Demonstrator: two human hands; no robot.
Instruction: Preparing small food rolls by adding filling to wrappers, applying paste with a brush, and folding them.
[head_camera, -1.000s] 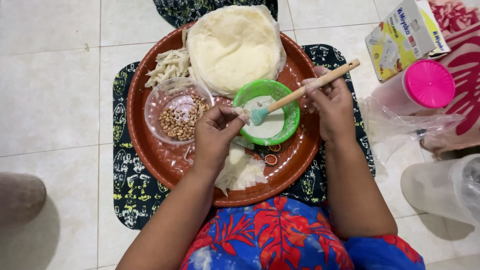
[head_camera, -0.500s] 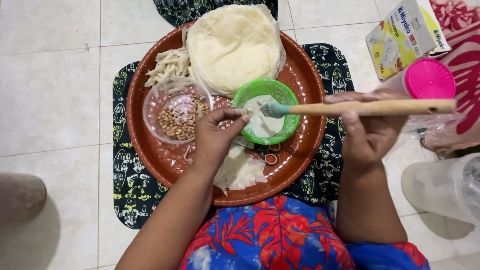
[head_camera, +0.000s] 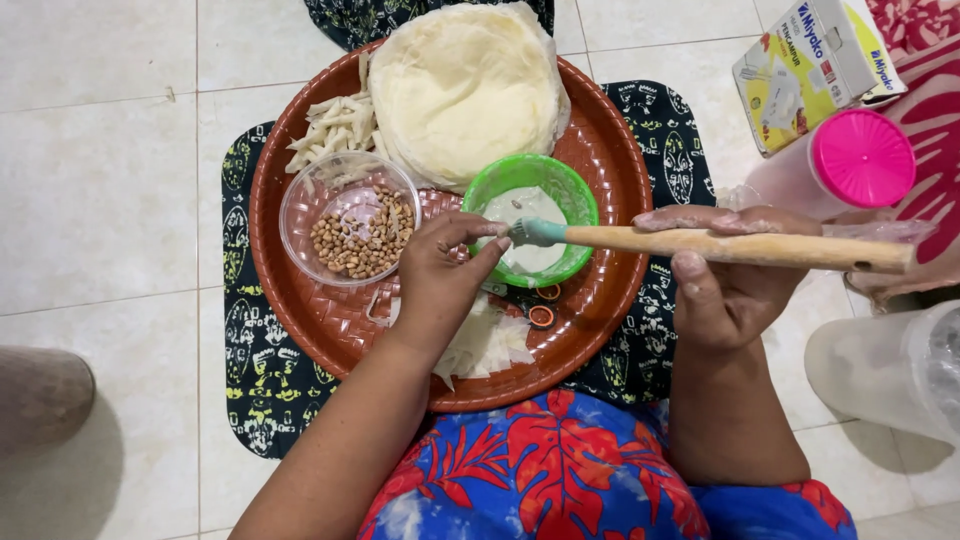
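You sit on a floor of pale tiles, and a black cloth with light face patterns lies on it. On the cloth stands a round woven brown tray.

On the tray there is a stack of thin round wrappers at the far side, and just beside it a small heap of pale strips. A clear plastic bowl holds roasted peanuts. A green bowl holds a white paste. A piece of wrapper lies on the near part of the tray, under your left wrist.

Your right hand grips the wooden handle of a brush, which lies almost level, with its head over the green bowl. Your left hand touches the brush head with thumb and fingertips; maybe it pinches the bristles, but I cannot see this clearly.

To the right, off the cloth, stand a container with a pink lid, a yellow carton and a clear plastic jug.
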